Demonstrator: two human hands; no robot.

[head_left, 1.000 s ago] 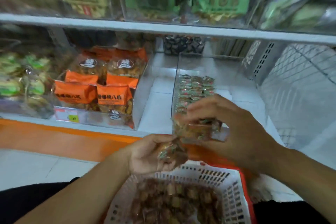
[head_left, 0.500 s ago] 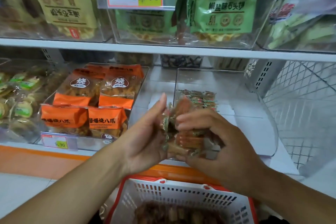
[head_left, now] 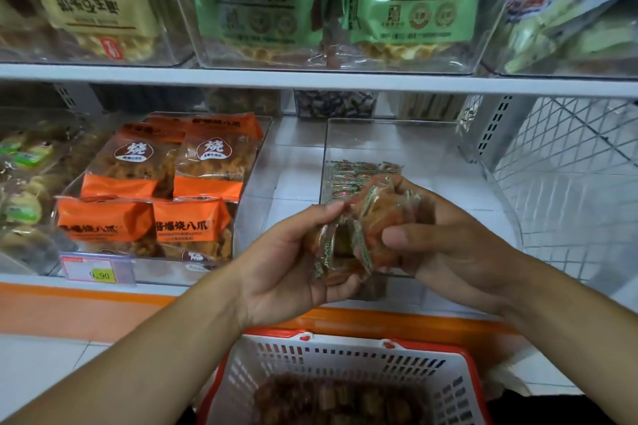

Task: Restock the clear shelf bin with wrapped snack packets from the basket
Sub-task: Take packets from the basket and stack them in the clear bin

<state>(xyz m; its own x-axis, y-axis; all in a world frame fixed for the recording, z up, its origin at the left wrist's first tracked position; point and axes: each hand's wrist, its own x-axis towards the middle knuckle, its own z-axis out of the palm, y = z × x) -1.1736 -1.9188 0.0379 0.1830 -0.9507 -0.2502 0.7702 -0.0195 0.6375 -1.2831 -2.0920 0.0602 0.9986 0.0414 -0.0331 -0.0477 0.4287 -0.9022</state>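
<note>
Head view: both hands, left hand [head_left: 286, 262] and right hand [head_left: 445, 245], gripped snack packets [head_left: 359, 231] before the clear bin [head_left: 414, 141], probably squaring them; next, lower inside.

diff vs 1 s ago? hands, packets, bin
Both hands rose from just above the basket to the clear bin's front. The left hand, which held a few packets low, closed in on the right hand; both now grip one bunch of wrapped packets. None released. The packet row inside the bin and the orange bags are unchanged.
</note>
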